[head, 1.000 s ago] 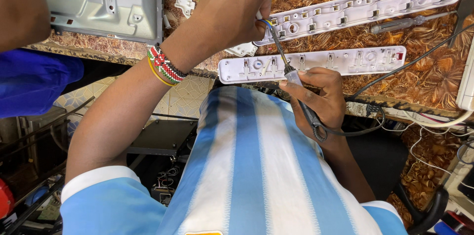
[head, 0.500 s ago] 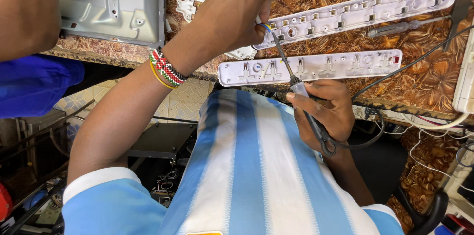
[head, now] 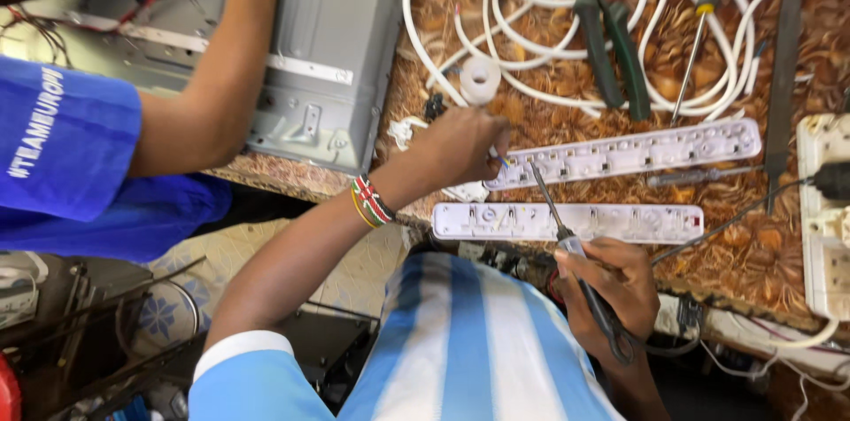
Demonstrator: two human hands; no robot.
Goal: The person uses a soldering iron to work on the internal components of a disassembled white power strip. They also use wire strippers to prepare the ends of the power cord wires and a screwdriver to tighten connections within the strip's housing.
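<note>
The view has pulled back, and both hands sit lower in it than before. The left hand (head: 460, 145) pinches thin coloured wires against the end of the upper strip housing (head: 630, 152). The right hand (head: 611, 284) grips a soldering iron (head: 567, 248), whose tip reaches up just beside the left fingertips, crossing the lower strip housing (head: 567, 221) lying between the hands.

Two socket-strip halves lying side by side at frame centre on the table (head: 549, 120): upper strip half (head: 624, 153) behind, lower strip half (head: 567, 222) nearer the table's near edge. Left hand (head: 460, 145) at the upper half's left end; right hand (head: 611, 284) just below the lower half, soldering iron (head: 567, 248) slanting up between both. Coiled cable (head: 531, 23), pliers (head: 611, 40) and screwdriver (head: 699, 23) across the top. Metal chassis (head: 328, 58) at upper left. Wall socket block (head: 823, 208) at right edge.
</note>
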